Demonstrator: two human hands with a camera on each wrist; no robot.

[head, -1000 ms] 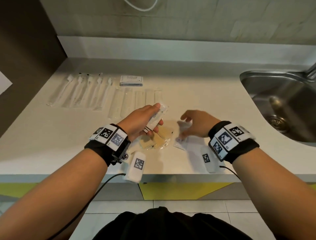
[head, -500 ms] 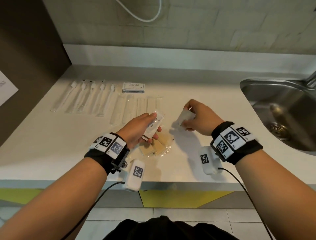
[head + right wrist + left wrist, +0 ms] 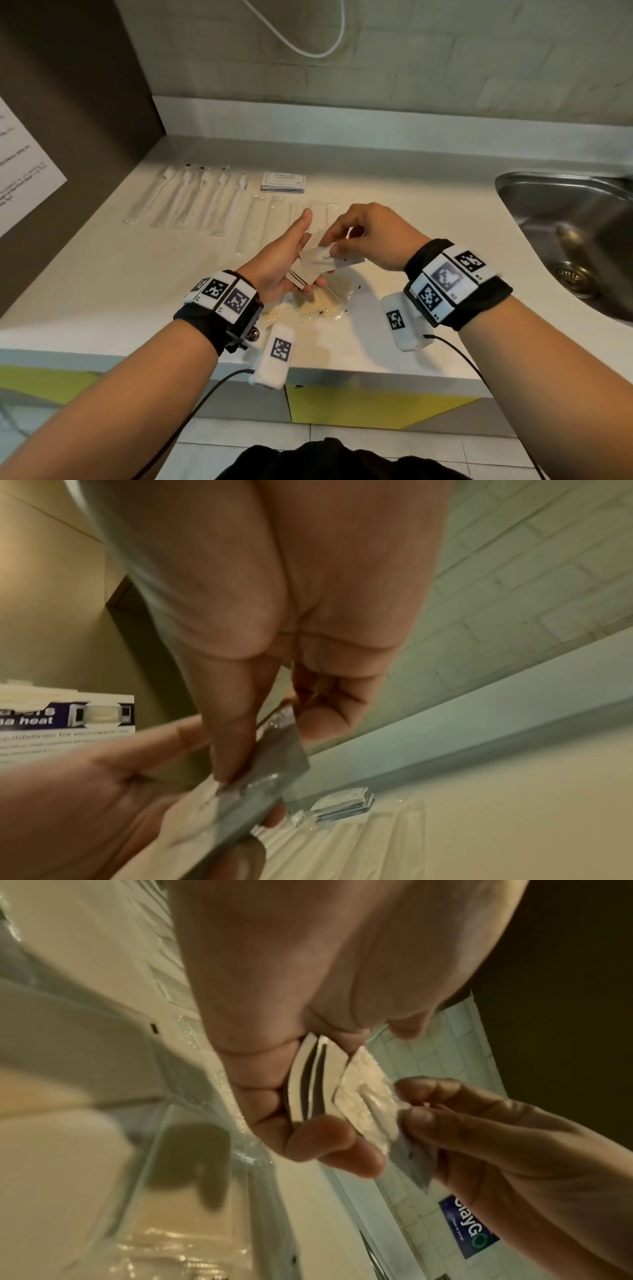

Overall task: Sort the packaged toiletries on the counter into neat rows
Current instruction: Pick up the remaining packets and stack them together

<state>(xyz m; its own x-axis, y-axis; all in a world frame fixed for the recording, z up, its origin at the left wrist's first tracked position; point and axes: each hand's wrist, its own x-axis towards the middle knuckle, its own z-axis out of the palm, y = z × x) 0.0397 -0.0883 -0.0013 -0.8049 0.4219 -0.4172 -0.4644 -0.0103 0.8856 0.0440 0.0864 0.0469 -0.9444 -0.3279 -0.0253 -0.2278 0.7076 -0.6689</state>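
My left hand (image 3: pixel 281 263) is held palm up above the white counter (image 3: pixel 102 291) and grips a small stack of white toothpaste sachets (image 3: pixel 310 270), fingers curled under them. My right hand (image 3: pixel 371 236) pinches one more white sachet (image 3: pixel 325 257) and lays it on that stack. The left wrist view has the curved stack (image 3: pixel 310 1085) in my curled fingers, with the right fingertips (image 3: pixel 421 1096) on the added sachet (image 3: pixel 365 1099). Through the right wrist view my fingers pinch the sachet (image 3: pixel 274 761) over the left palm (image 3: pixel 85 804).
Wrapped toothbrushes (image 3: pixel 195 197) lie in a row at the back left, with long clear packets (image 3: pixel 267 222) beside them. A stack of shampoo sachets (image 3: pixel 283 181) sits behind those. Beige wrapped packets (image 3: pixel 325 303) lie under my hands. A steel sink (image 3: pixel 565 233) is at the right.
My right hand picked a sachet off the counter, lifted it and carried it left onto the stack in my left hand. The left hand turned more palm up.
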